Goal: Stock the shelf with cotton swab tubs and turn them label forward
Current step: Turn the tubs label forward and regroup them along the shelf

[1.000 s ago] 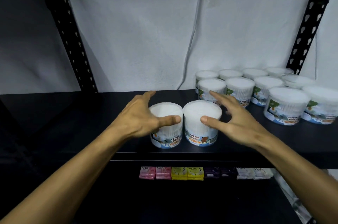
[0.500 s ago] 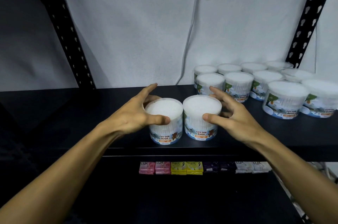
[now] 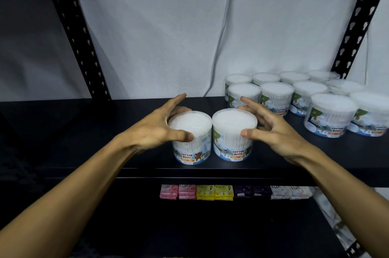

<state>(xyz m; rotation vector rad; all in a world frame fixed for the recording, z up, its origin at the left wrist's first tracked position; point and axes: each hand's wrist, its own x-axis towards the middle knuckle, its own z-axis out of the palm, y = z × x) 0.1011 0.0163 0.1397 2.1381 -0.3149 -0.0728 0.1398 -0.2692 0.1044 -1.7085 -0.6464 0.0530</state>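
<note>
Two clear cotton swab tubs stand side by side near the front edge of the black shelf (image 3: 88,131). My left hand (image 3: 155,129) grips the left tub (image 3: 192,148) around its rim, thumb in front. The right tub (image 3: 232,144) is held the same way by my right hand (image 3: 271,131). Both tubs show their "COTTON BUDS" labels toward me. A group of several more tubs (image 3: 294,97) fills the right part of the shelf in rows, labels mostly forward.
Black slotted uprights rise at the left (image 3: 82,42) and right (image 3: 355,19) against a white wall. A grey cable (image 3: 221,32) hangs down the wall. On the lower shelf lies a row of soap packs (image 3: 214,192).
Both hands have closed around the two front tubs. The tubs have turned, so their labels face forward more squarely. The view has shifted slightly.
</note>
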